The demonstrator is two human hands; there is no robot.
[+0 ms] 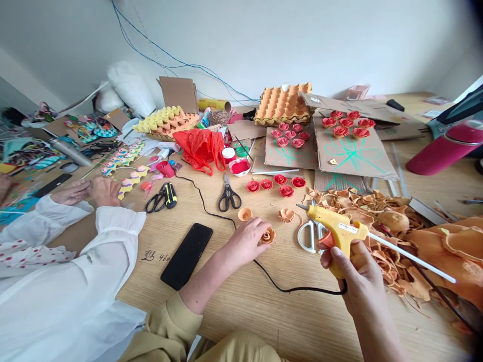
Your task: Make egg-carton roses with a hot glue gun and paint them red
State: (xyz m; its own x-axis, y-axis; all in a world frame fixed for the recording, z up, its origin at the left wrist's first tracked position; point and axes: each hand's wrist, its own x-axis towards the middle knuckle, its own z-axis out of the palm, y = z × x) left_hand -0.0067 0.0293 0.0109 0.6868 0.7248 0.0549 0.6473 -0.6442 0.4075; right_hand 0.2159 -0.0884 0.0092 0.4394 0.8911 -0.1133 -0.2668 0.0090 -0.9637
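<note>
My right hand [352,266] is wrapped round the handle of a yellow glue gun [341,226], its nozzle pointing left and a white glue stick out of its back. The fingers of my left hand [251,240] close on the side of an orange rolled rose [267,235] on the table. Just behind that hand sits a small orange cup [245,214]. An orange petal piece [287,215] lies to the right of it. White-handled scissors [307,237] are partly hidden behind the glue gun.
A black phone [186,255] and black scissors [229,197] lie left of centre. Red roses [286,191] stand near cardboard [354,151]. Orange scraps [377,216] pile up at right, near a pink bottle [445,148]. A co-worker's hands [105,191] are at left. A black cord [279,287] crosses the table.
</note>
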